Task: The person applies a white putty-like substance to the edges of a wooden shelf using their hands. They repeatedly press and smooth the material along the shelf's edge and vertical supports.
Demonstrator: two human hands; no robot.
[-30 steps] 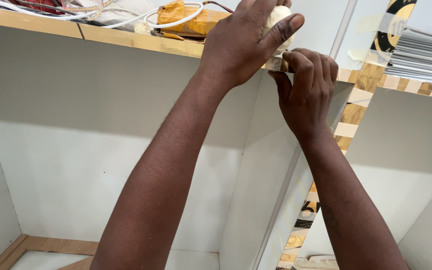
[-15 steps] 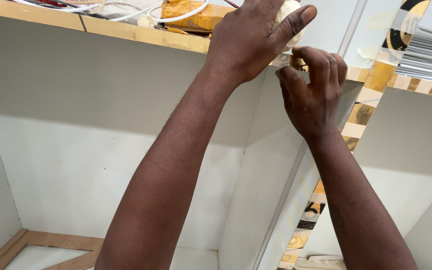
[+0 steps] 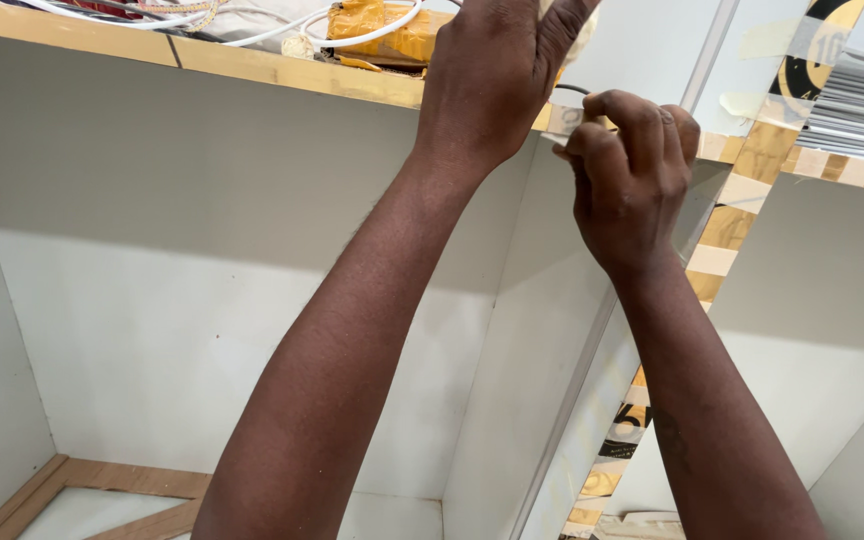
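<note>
My left hand point(image 3: 497, 85) reaches up over the gold-edged top point(image 3: 282, 72) of a white cabinet. It is closed around a pale cream roll point(image 3: 584, 30), mostly hidden by the fingers and cut off by the frame. Just below and to its right, my right hand point(image 3: 632, 170) pinches a small white strip point(image 3: 562, 120) lying against the cabinet's top edge, with the fingers curled over it.
White cables point(image 3: 282, 25) and an orange-wrapped bundle point(image 3: 387, 25) lie on the cabinet top. A white divider panel point(image 3: 542, 360) splits the cabinet into compartments. A gold and white patterned strip point(image 3: 727, 235) runs down on the right. Grey stacked sheets point(image 3: 857, 115) sit at the upper right.
Both hands have shifted slightly right and upward in view. More of the pale roll is now cut off by the frame's top. The right fingers stay pinched at the edge.
</note>
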